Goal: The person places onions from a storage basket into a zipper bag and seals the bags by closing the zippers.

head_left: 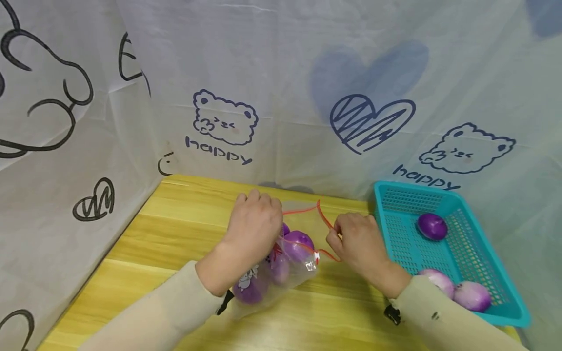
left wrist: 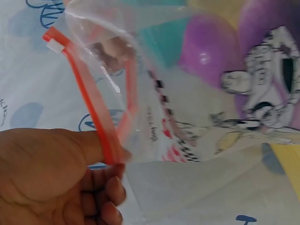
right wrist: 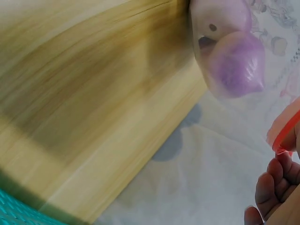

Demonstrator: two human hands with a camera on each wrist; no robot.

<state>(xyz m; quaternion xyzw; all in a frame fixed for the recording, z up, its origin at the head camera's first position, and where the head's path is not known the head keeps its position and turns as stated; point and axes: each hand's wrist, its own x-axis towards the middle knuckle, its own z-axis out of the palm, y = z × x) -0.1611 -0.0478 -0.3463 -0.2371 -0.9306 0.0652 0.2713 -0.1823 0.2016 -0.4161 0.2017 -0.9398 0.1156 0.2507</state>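
A clear zip bag (head_left: 291, 285) with a red zip edge and printed cartoon figures holds several purple, onion-like pieces (head_left: 298, 246). My left hand (head_left: 255, 223) pinches the bag's red zip edge (left wrist: 89, 101) between thumb and fingers; a small white slider sits near that edge's end. On the other side of the mouth, my right hand (head_left: 360, 243) pinches the red edge (right wrist: 286, 124). The mouth gapes between the two hands. Through the film in the right wrist view, one purple piece (right wrist: 236, 65) shows a pointed tip.
A turquoise mesh basket (head_left: 487, 248) stands to the right, beside my right forearm. In it lie one dark purple piece (head_left: 432, 226) and two paler ones (head_left: 472, 296). The wooden tabletop (head_left: 175, 234) meets a printed white cloth (head_left: 281, 97) at the back and left.
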